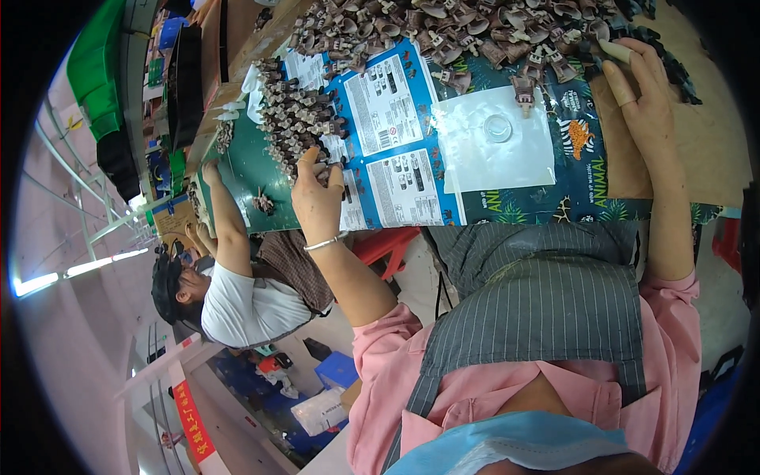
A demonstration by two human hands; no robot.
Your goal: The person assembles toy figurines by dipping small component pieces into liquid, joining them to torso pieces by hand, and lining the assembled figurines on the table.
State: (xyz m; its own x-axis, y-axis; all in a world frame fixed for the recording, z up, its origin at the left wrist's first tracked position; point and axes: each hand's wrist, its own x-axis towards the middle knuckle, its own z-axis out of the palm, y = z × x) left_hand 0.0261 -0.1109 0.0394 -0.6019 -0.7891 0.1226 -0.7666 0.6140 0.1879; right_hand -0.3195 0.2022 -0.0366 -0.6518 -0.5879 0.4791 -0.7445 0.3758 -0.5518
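Note:
My left hand (318, 207) is at the near edge of a cluster of small brown-and-white toy figures (297, 119). Its thumb and forefinger close round a small dark toy figure, partly hidden by the fingers. Farther right, my right hand (647, 107) rests at the side of a big heap of brown toy pieces (507, 32). Pale covers sit on its thumb and forefinger, which are spread apart beside the heap, with no piece visible between them. One brown piece (524, 91) lies apart from the heap, at the top of a clear plastic bag (495, 162).
Printed sheets (388, 103) cover the table under the bag. Dark pieces (677, 75) lie beyond my right hand on brown cardboard (712, 150). At the left, a co-worker (253, 301) reaches over the green tabletop (245, 182), where a few loose pieces (263, 202) lie. A red stool (386, 249) stands below.

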